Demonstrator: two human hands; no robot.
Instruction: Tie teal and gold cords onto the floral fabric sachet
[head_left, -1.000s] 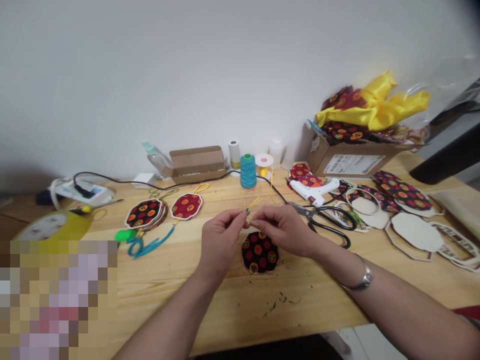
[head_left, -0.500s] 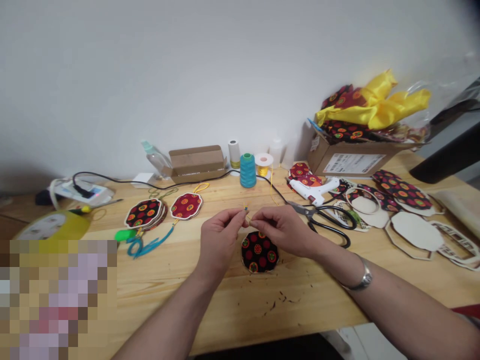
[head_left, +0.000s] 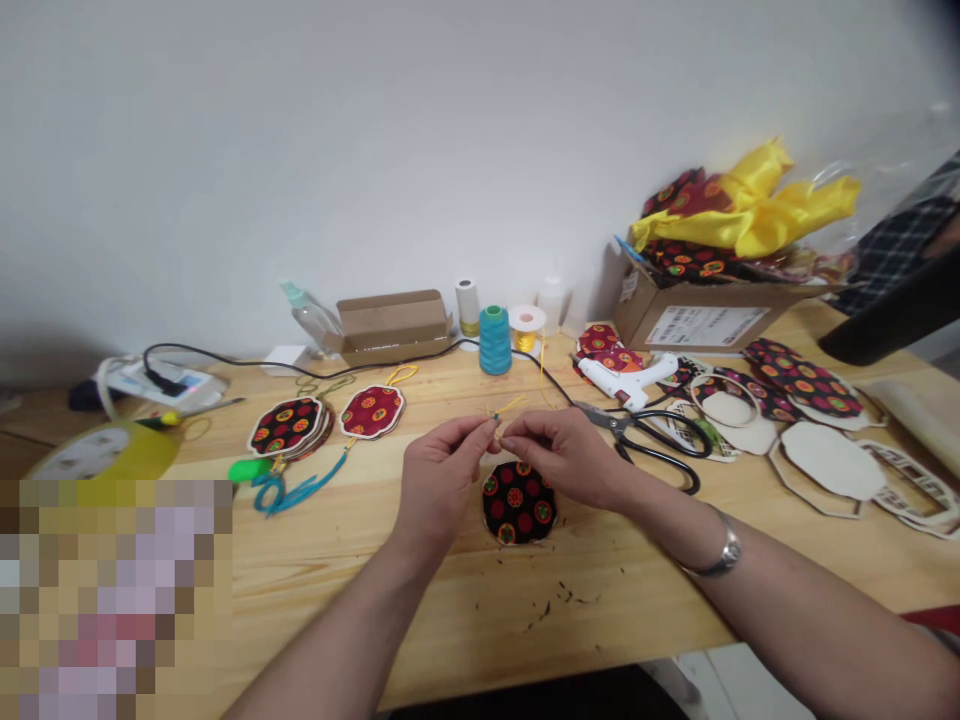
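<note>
One yellow cord (head_left: 513,403), beyond patterned disc (head_left: 519,507).
Left hand (head_left: 441,482), right hand (head_left: 574,462): both pinched on it; ends slant away from disc.

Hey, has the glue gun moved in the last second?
No, the white glue gun hasn't visibly moved; it lies in the same spot beside the black-handled scissors.
</note>
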